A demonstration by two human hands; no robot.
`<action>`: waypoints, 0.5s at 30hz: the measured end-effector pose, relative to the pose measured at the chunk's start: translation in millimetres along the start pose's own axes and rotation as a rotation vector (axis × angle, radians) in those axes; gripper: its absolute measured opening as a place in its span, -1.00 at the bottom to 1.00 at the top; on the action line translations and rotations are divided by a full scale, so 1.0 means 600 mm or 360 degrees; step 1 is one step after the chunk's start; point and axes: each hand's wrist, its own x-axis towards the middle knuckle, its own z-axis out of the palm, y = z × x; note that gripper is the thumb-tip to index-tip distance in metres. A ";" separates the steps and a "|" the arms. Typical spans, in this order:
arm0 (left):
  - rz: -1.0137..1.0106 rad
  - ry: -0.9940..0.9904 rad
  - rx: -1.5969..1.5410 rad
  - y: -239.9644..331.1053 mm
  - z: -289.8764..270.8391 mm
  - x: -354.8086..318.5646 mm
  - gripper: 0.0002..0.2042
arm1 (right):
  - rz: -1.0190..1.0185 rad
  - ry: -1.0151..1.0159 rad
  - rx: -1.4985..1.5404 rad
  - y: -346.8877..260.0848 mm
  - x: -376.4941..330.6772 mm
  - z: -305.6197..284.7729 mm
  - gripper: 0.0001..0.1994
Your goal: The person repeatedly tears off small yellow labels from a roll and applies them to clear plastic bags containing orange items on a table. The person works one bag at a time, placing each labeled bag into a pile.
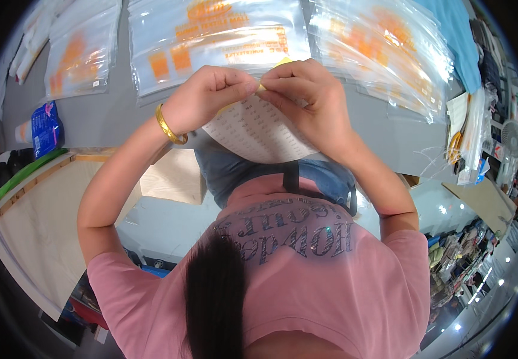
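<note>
A curved white sheet (259,133) with rows of small printed marks, looking like a label sheet, hangs over the table's near edge. Bits of yellow show at its upper side and between my fingertips. My left hand (214,93), with a gold bangle on the wrist, pinches thumb and forefinger together at the sheet's top edge. Close against it, my right hand (312,96) pinches the same edge, its fingers bent. The fingertips of both hands nearly touch, and the small yellow bit there is partly hidden. Just beyond them lies a stack of clear plastic bags (220,36) with orange print.
More clear printed bags lie on the grey table (366,125), in a right pile (384,54) and a left pile (85,54). A blue pouch (46,128) stands at the left. Yellow-handled scissors (455,146) and a small fan (512,136) are at the right.
</note>
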 end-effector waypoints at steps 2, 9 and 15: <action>-0.0011 -0.0046 0.0063 0.003 -0.001 -0.003 -0.73 | -0.0086 -0.0049 -0.0082 -0.005 -0.004 0.003 -0.82; 0.0583 0.0161 0.0816 -0.005 0.005 0.025 -0.80 | -0.0012 0.0060 0.0002 -0.044 0.005 -0.026 -0.86; 0.0698 0.0035 0.0539 -0.028 0.010 0.055 -0.81 | 0.0215 -0.0095 -0.0045 -0.005 0.030 -0.059 -0.85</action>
